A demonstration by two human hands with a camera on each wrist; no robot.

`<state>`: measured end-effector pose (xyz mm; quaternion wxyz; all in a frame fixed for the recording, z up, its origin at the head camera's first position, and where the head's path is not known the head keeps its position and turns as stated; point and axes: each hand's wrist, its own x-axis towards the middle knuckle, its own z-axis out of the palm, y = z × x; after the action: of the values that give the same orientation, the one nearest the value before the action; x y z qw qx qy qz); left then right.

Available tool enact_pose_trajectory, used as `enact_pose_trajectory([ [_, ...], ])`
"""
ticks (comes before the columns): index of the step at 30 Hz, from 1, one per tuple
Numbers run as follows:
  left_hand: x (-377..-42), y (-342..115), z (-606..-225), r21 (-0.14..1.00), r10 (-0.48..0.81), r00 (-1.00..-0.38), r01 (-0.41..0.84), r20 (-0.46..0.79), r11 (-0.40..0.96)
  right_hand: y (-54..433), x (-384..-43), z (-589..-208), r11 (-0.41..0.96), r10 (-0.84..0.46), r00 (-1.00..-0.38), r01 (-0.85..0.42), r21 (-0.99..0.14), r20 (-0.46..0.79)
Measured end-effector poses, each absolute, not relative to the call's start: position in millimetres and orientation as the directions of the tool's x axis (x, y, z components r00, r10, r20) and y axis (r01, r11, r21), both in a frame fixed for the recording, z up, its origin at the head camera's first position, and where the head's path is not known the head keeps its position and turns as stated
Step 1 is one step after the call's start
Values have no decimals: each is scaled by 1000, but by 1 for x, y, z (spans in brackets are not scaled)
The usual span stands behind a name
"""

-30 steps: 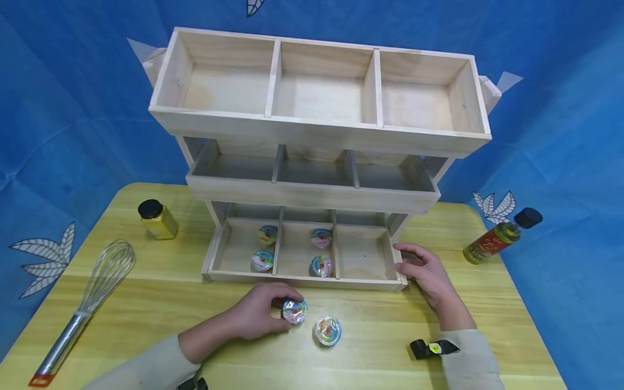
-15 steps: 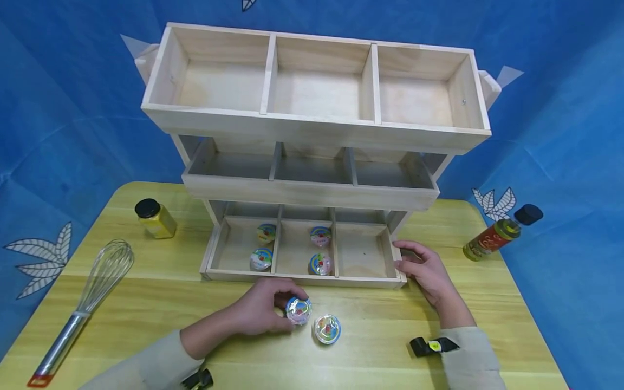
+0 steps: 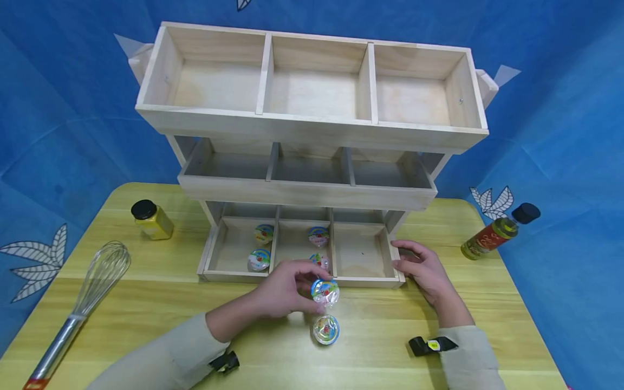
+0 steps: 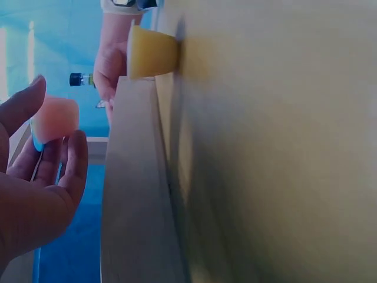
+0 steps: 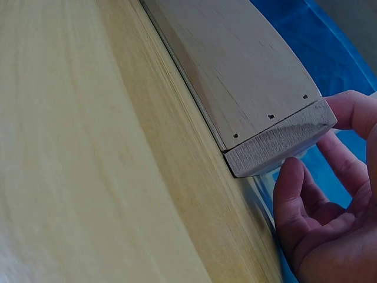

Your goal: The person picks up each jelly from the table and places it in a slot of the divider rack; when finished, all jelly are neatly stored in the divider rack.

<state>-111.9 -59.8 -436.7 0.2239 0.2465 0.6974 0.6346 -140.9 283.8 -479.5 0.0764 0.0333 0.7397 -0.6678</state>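
Note:
In the head view my left hand (image 3: 287, 290) pinches a pink jelly cup (image 3: 325, 293) between thumb and fingers. It is held in front of the bottom tier of a wooden three-tier rack (image 3: 302, 195), above the table. The left wrist view shows the pink cup (image 4: 57, 118) side-on at the fingertips. A yellow jelly cup (image 3: 325, 330) stands on the table just below the held one. My right hand (image 3: 429, 273) holds the right end of the bottom tier; in the right wrist view thumb and index finger lie at the end board (image 5: 283, 138).
Two jelly cups (image 3: 259, 260) sit in the bottom-left compartment. Two more (image 3: 319, 236) are in the bottom-middle one, the front one partly hidden by my left hand. A whisk (image 3: 88, 309) and yellow jar (image 3: 153, 220) are left, an oil bottle (image 3: 499, 231) right.
My left hand has lifted the pink jelly cup and moved right and towards the rack. The right hand stays at the rack's end. The view has shifted slightly.

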Motion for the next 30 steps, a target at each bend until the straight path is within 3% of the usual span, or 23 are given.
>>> enact_pose_trajectory([
  [10, -136, -11, -423, 989, 555, -825, 147, 105, 31, 285, -141, -479, 121, -64, -987, 142, -983, -150],
  [20, -156, 28, -425, 994, 429, -898, 106, 99, -8, 285, -141, -477, 94, -65, -986, 145, -985, -151],
  [30, -180, 70, -448, 977, 225, -971, 117, 76, 176, 285, -141, -480, 90, -65, -987, 142, -986, -148],
])
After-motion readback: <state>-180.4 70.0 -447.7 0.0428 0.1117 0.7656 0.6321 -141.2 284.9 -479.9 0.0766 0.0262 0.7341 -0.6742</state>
